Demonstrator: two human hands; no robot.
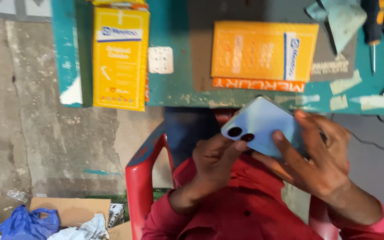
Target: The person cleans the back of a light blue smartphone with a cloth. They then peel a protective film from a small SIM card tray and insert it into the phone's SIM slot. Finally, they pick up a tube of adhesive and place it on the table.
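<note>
A light blue smartphone (pixel 263 124) is held back-side up over my lap, its two dark camera lenses at the left end. My left hand (pixel 213 161) supports that camera end from below, with a fingertip beside the lenses. My right hand (pixel 321 156) grips the other end, fingers spread across the phone's back. Both of my sleeves are red.
A teal worktable (pixel 178 89) lies ahead with an upright yellow box (pixel 120 58), a flat orange-yellow box (pixel 263 51), a small white perforated plate (pixel 160 60) and a screwdriver (pixel 373 31). A red plastic chair (pixel 139 186) is under me. A cardboard box with a blue bag (pixel 27 222) stands on the concrete floor.
</note>
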